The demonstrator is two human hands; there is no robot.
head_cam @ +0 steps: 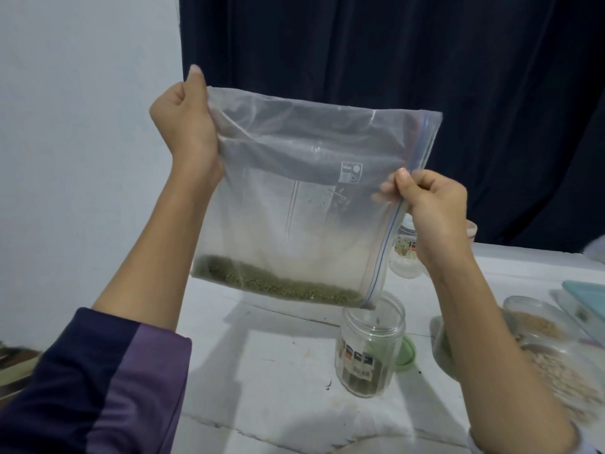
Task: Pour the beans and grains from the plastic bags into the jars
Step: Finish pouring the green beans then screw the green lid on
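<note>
A large clear zip bag (294, 198) hangs in the air, turned on its side, with small green beans (278, 283) lying along its lower edge. My left hand (186, 126) grips the bag's upper left corner. My right hand (429, 208) pinches the zip edge on the right. The bag's lowest corner sits just over the mouth of an open glass jar (370, 348) with a label, standing on the white table (278, 371); a thin layer of beans lies at the jar's bottom.
A green lid (407, 353) lies behind the jar. Another jar (406, 253) stands further back. To the right are containers of pale grains (556, 371) and a light blue flat object (586, 299). A dark curtain hangs behind the table.
</note>
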